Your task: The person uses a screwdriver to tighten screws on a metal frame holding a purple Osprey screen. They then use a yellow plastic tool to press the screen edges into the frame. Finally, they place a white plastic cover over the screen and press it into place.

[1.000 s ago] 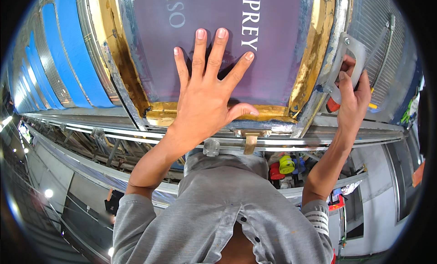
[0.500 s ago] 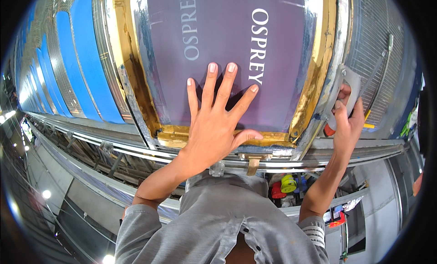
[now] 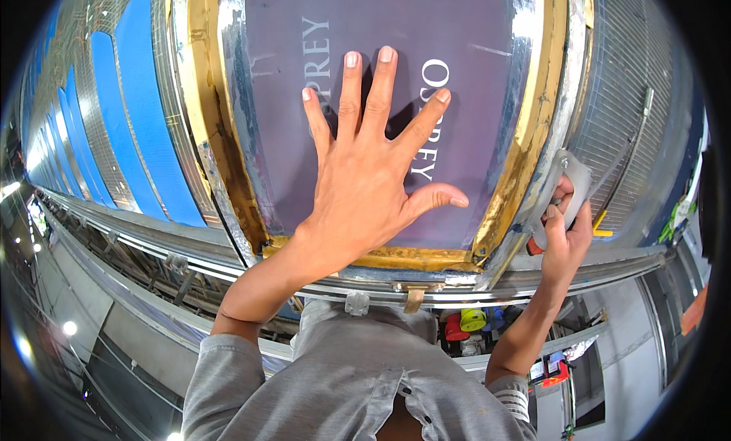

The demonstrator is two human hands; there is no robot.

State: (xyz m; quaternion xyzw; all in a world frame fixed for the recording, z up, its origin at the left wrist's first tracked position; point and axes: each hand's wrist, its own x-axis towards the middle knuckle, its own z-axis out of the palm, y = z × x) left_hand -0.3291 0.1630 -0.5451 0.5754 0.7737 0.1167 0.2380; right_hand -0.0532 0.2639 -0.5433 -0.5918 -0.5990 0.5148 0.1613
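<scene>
- Screen mesh point(image 3: 472, 83): fine purple fabric, matt and smooth.
- Frame point(image 3: 209, 136) around the mesh: scuffed metal, yellow-stained.
- Handle point(image 3: 571, 184) right of the frame: pale matt plastic.

signs | purple printing screen point(image 3: 381, 76) with white lettering, upper centre of frame, gold-taped metal frame around it | row of blue panels point(image 3: 137, 114) curved along upper left

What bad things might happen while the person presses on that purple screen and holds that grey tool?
1. The left hand lies flat with spread fingers on the purple mesh screen in its metal frame with yellow tape; hard pressing might stretch or smudge the mesh.
2. The right hand grips the flat grey metal tool at the frame's edge; a slip might scrape the yellow tape or nick a finger.
</scene>
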